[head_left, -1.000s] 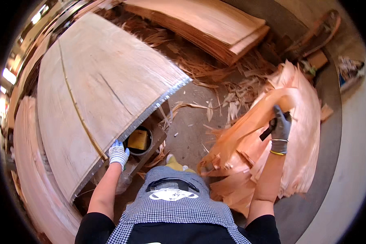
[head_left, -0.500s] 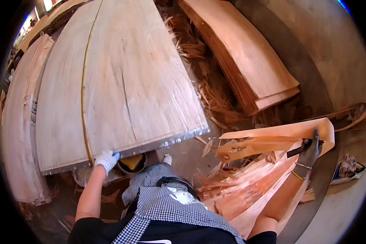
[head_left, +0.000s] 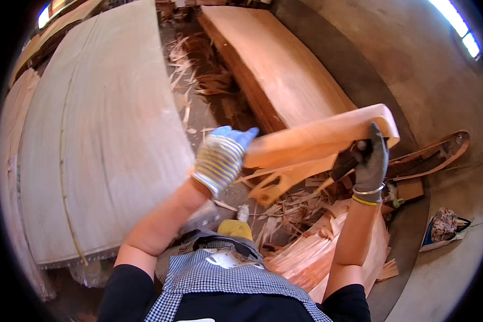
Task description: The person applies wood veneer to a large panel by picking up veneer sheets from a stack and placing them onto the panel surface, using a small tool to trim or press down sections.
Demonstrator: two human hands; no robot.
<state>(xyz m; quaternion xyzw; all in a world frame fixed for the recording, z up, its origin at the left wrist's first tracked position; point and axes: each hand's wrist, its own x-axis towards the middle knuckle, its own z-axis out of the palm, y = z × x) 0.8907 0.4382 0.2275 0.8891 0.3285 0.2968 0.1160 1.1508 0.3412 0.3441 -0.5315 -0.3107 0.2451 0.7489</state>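
Note:
A thin, pinkish wood veneer sheet (head_left: 311, 131) is bent over on itself in front of me, its fold at the right. My left hand (head_left: 221, 155), in a striped glove with blue fingers, grips the sheet's left end; motion smears it a little. My right hand (head_left: 373, 163), in a dark grey glove, is closed at the folded end, on the sheet and on a dark tool (head_left: 344, 167) whose kind I cannot make out. A torn veneer strip (head_left: 276, 182) with a hole hangs below the sheet.
A wide stack of pale veneer (head_left: 112, 123) with a lengthwise yellowish line stands at left. Another veneer stack (head_left: 284, 59) lies ahead, by the wall. Torn scraps (head_left: 279, 214) litter the floor; a veneer pile (head_left: 327, 241) lies near my right. A bag (head_left: 443, 231) sits far right.
My left hand has left the pale stack's near edge and moved right and up onto the veneer sheet. My right hand has lifted the sheet and moved left a little. The view has turned right.

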